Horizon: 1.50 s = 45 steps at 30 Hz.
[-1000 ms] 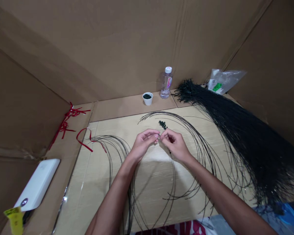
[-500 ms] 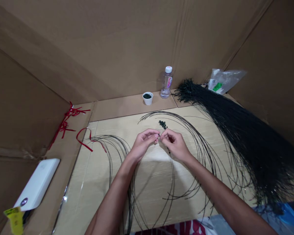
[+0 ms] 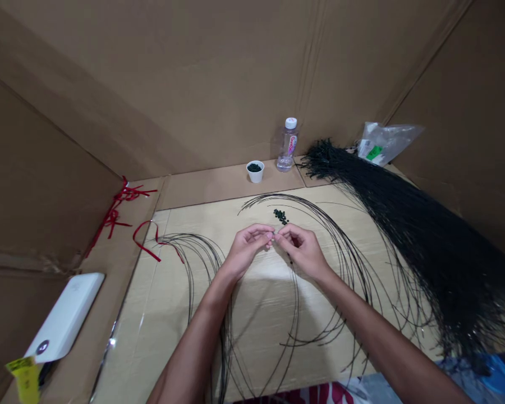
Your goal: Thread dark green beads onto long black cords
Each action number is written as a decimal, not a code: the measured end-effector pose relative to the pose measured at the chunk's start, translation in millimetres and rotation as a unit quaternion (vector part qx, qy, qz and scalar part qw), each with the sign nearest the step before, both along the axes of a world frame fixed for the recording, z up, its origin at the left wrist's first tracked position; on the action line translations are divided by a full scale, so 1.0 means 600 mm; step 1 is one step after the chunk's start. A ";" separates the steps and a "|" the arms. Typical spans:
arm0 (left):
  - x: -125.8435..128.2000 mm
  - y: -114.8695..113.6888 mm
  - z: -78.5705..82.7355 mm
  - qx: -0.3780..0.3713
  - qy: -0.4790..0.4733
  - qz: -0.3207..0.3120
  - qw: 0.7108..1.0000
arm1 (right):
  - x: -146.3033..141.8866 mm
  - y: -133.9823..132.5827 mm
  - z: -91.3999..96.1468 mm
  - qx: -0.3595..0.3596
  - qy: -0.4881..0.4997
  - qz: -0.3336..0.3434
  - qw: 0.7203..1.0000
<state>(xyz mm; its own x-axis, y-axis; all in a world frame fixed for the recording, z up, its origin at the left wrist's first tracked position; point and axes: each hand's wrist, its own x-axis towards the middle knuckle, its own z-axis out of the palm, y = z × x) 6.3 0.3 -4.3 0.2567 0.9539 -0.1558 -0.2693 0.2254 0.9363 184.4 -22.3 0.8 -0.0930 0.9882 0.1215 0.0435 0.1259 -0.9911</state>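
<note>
Cardboard sheet [image 3: 168, 336] bearing black cords [image 3: 437, 269], small dark beads [image 3: 280, 216]

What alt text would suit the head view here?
The left hand and right hand meet, fingers pinching something tiny, above a small pile of dark beads amid loose black strands on cardboard. A black bundle lies right.

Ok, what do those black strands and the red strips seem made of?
The black strands look like thin, glossy plastic cord, since they spring in wide curves. The red strips look like flat matte ribbon or plastic tape, folding limply; the look leaves that open.
</note>
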 end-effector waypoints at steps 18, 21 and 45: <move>0.005 0.000 -0.002 0.041 0.038 0.007 0.998 | -0.008 0.002 -0.012 -0.029 0.047 -0.043 0.998; 0.008 -0.002 -0.006 0.041 0.041 0.018 0.998 | -0.005 0.003 -0.015 -0.016 0.022 -0.047 0.999; 0.004 0.003 -0.020 0.049 0.002 0.092 0.995 | 0.016 0.000 0.014 0.015 -0.029 0.078 0.996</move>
<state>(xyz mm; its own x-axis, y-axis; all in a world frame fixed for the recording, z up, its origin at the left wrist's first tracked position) 9.0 2.2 -16.3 0.0760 0.9952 -0.0611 -0.2930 0.0809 0.9527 194.2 -22.5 9.4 -0.2535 0.9569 0.1415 0.0785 0.1662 -0.9830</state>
